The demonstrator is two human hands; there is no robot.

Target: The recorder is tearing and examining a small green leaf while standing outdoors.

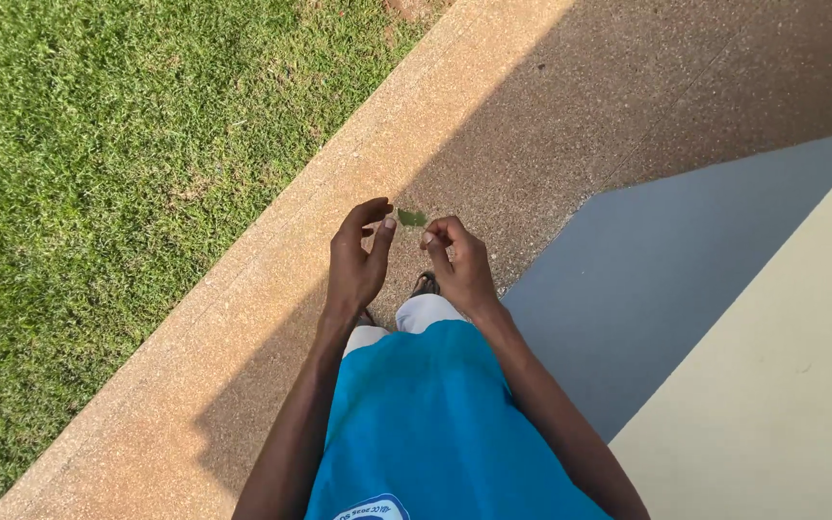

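— What is that between the hands?

— A small green leaf (412, 218), flat and a bit ragged at the edge. The left hand (356, 260) pinches one end between thumb and forefinger tip; the other fingers curl loosely. The right hand (459, 265) sits just beside the leaf's other end, fingers bent inward, though I cannot tell whether they actually touch it.

— And below the leaf?

— A pebbled concrete path (493, 125), gritty and tan, half in shadow. Left of the leaf, past the path's straight edge, lies short rough grass (108, 164). Right of it, a smooth grey slab (666, 279) meets a plain cream wall (792, 376). Nearer than the leaf hangs a bright blue shirt (435, 424), with white trousers (426, 313) and a dark sandal (426, 283) beneath.
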